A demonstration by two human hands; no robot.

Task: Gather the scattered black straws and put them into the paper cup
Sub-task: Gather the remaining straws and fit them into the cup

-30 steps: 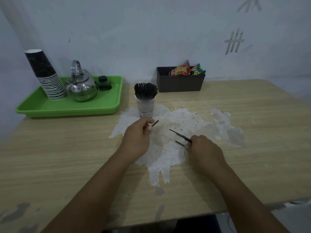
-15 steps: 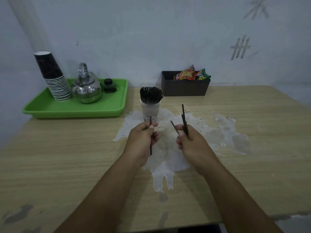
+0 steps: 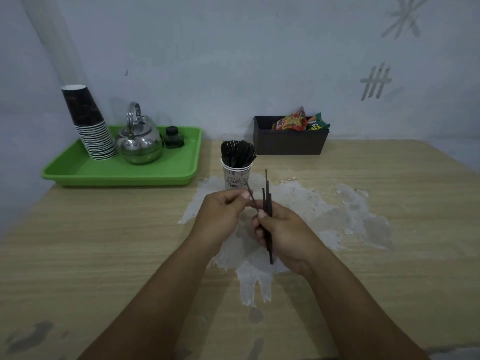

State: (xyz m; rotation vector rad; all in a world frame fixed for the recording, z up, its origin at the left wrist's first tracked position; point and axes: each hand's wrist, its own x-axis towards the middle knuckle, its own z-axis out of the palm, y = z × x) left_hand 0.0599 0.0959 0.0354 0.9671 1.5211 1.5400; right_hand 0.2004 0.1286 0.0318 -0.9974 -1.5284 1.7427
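A white printed paper cup (image 3: 235,178) stands upright on the table, packed with several black straws (image 3: 237,154) that fan out above its rim. Just in front of it, my right hand (image 3: 287,233) grips a small upright bunch of black straws (image 3: 267,201), their ends sticking out above and below my fist. My left hand (image 3: 222,216) pinches a single thin black straw (image 3: 251,197) between thumb and fingers, its lower end leaning against the bunch in my right hand. Both hands hover close together above the table.
A green tray (image 3: 78,172) at the back left holds a stack of dark paper cups (image 3: 88,123), a steel kettle (image 3: 139,141) and a small dark jar (image 3: 173,137). A black box (image 3: 288,145) with snack packets stands by the wall. The wooden table (image 3: 389,255) has a pale worn patch.
Both hands lifted straws off the table and came together. The left hand's straw, held vertical half a second ago, now tilts toward the bunch in the right hand.
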